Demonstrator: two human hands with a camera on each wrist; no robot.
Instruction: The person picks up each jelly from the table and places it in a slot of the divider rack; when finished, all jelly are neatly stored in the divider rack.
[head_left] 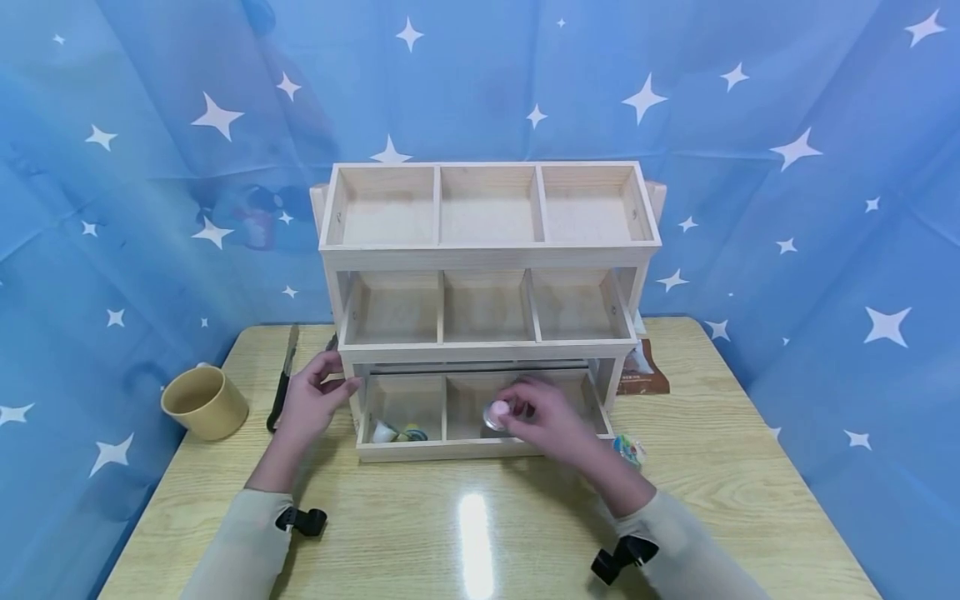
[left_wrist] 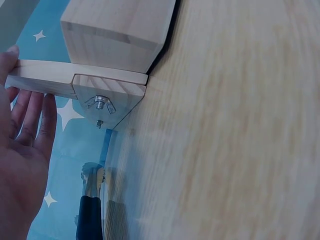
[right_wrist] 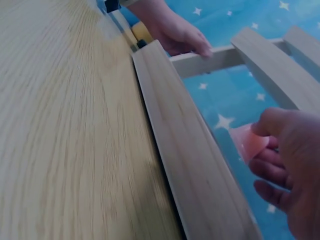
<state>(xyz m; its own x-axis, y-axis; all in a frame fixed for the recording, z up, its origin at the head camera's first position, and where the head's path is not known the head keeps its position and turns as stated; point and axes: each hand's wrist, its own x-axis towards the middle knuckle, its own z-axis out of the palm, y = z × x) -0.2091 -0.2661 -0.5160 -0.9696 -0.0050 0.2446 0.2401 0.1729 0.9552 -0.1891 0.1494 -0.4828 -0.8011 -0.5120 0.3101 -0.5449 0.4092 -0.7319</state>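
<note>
A three-tier wooden rack (head_left: 487,258) stands on the table, each tier split into three compartments. My left hand (head_left: 318,396) holds its left upright (left_wrist: 45,75), thumb on one side and fingers on the other. Over the bottom tier's middle compartment, my right hand (head_left: 543,417) pinches a small pink cup (right_wrist: 248,142) between thumb and fingers; it looks like a jelly cup with a clear rim. In the bottom left compartment lie a small white cup-shaped piece (head_left: 384,432) and a small yellow, green and blue piece (head_left: 414,433).
A yellow mug (head_left: 204,402) stands at the table's left edge, and a black-handled knife (head_left: 282,383) lies between it and the rack. A brown packet (head_left: 648,371) is behind the rack's right side. A colourful wrapped piece (head_left: 628,450) sits by the rack's front right corner.
</note>
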